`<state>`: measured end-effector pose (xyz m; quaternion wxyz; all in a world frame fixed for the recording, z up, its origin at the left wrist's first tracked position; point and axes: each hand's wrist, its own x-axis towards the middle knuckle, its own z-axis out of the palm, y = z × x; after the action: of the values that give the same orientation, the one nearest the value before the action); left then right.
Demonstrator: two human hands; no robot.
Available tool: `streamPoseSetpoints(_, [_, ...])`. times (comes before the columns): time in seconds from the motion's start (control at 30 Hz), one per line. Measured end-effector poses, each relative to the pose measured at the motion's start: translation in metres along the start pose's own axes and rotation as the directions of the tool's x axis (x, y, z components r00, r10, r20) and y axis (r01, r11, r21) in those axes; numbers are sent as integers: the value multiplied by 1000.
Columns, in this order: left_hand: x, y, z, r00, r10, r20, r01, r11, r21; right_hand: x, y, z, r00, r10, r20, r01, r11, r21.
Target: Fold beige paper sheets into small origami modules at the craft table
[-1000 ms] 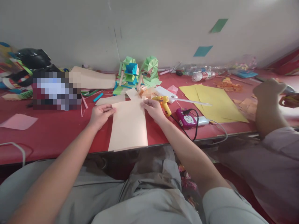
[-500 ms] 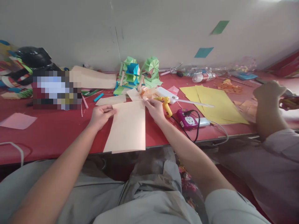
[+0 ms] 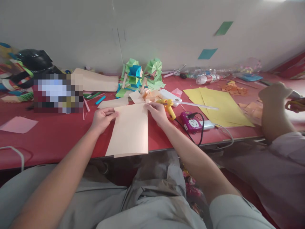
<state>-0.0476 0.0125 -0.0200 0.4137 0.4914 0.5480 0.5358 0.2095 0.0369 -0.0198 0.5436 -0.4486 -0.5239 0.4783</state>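
Your left hand (image 3: 103,118) and right hand (image 3: 157,113) each pinch a far corner of the peach paper sheet (image 3: 130,131). Its near edge overhangs the surface (image 3: 47,136); uneven pull could skew it, and the glue gun (image 3: 168,106) sits just beside your right hand.

A paper-craft work area, likely a classroom or hobby workshop. A long red table (image 3: 54,133) runs along a plain pale wall (image 3: 166,28). It is littered with coloured paper sheets (image 3: 221,105), paper scraps (image 3: 232,87), folded green and blue paper models (image 3: 140,74) and a yellow glue gun (image 3: 168,106) near a purple power strip (image 3: 190,122). Small paper squares (image 3: 207,53) stick to the wall.
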Motion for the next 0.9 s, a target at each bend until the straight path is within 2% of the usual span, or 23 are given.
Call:
streamPoseSetpoints(0.17, [0,-1,0,1000,-2,19,1,1000,8,0,3,-1,999,-32,9,32,999,-20])
streamPoseSetpoints(0.3, [2,-4,-2,1000,11,-26,-11,1000,1,-3,-2,-1,992,-36,124,55,986,-157])
streamPoseSetpoints(0.4, [3,-5,-1,999,23,-29,-23,999,-23,-6,-7,0,989,-57,135,89,965,-246])
streamPoseSetpoints(0.57, [4,-5,1,996,48,-72,-53,996,-73,-9,-11,0,982,46,185,-7,978,-210])
streamPoseSetpoints(0.7, [3,-4,2,993,59,-99,-65,996,-59,-7,-9,1,989,-9,150,49,964,-263])
streamPoseSetpoints(0.83, [3,-3,2,990,61,-131,-74,992,-99,-7,-11,1,982,92,166,-58,978,-198])
streamPoseSetpoints(0.9, [3,-3,2,989,55,-137,-71,990,-119,-7,-10,1,979,73,190,-38,983,-182])
